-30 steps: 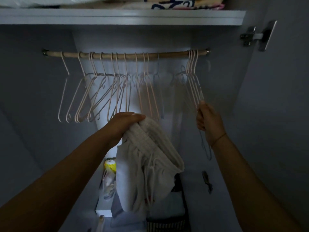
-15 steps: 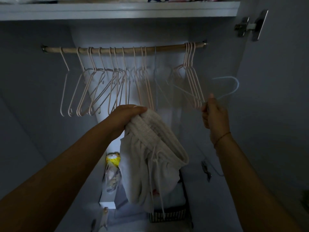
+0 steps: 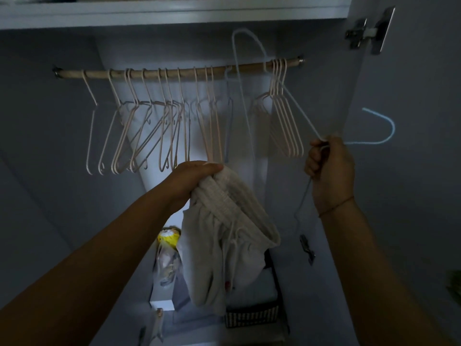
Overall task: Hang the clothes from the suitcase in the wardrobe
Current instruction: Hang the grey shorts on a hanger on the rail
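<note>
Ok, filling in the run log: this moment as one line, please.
step: fetching hanger | left hand: grips pale garment | right hand: holds white hanger, hook clear of rod | pale garment: not yet hung

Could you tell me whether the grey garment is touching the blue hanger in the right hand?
Apart: the head view shows wardrobe wall between the grey garment and the blue hanger.

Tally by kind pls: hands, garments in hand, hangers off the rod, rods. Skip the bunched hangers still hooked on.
Hands: 2 (left hand, right hand)
Garments in hand: 1 (pale garment, left hand)
Hangers off the rod: 1 (whitish hanger, right hand)
Rods: 1 (wooden rod)
Total: 5
</note>
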`<state>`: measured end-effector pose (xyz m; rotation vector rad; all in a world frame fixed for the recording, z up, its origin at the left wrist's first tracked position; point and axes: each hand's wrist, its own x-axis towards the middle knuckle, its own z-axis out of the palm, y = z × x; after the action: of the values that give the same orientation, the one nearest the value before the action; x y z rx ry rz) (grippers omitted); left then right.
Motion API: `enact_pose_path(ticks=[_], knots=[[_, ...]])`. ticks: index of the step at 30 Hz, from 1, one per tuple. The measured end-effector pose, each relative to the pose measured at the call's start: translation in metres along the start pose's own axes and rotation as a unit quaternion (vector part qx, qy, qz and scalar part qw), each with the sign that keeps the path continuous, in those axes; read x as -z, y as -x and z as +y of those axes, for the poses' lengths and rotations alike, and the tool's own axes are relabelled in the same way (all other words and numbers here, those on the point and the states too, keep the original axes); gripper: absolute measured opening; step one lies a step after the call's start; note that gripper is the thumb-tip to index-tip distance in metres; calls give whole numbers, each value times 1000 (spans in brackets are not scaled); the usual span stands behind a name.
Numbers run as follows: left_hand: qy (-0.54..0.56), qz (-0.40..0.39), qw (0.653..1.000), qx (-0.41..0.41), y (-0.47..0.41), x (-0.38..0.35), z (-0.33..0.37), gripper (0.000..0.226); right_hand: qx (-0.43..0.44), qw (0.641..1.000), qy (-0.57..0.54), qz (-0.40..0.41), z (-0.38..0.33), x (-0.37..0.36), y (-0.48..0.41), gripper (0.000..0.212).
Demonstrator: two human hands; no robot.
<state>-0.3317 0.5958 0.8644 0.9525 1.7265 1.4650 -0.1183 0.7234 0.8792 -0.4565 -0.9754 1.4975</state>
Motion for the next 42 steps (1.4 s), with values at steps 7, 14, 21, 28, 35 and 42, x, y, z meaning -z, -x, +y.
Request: enact_pose_path(ticks=[7, 14, 21, 28, 35, 42], knots=[[13, -21, 1000, 7, -3, 1, -4, 37, -24, 996, -74, -48, 20, -21, 13, 42], [36, -33, 999, 11, 2, 12, -13, 37, -7, 988, -152, -36, 23, -22, 12, 35], [18, -41, 999, 14, 4, 15, -20, 39, 4, 983, -177, -46, 22, -30, 6, 35], [147, -45, 988, 25, 4, 23, -17, 48, -96, 990, -80, -69, 71, -20, 26, 48], [231, -20, 972, 28, 2, 44, -18, 58, -143, 982, 73, -99, 108, 10, 32, 52], [165, 56, 984, 43, 10, 55, -32, 46, -21, 952, 275, -134, 89, 21, 17, 44]])
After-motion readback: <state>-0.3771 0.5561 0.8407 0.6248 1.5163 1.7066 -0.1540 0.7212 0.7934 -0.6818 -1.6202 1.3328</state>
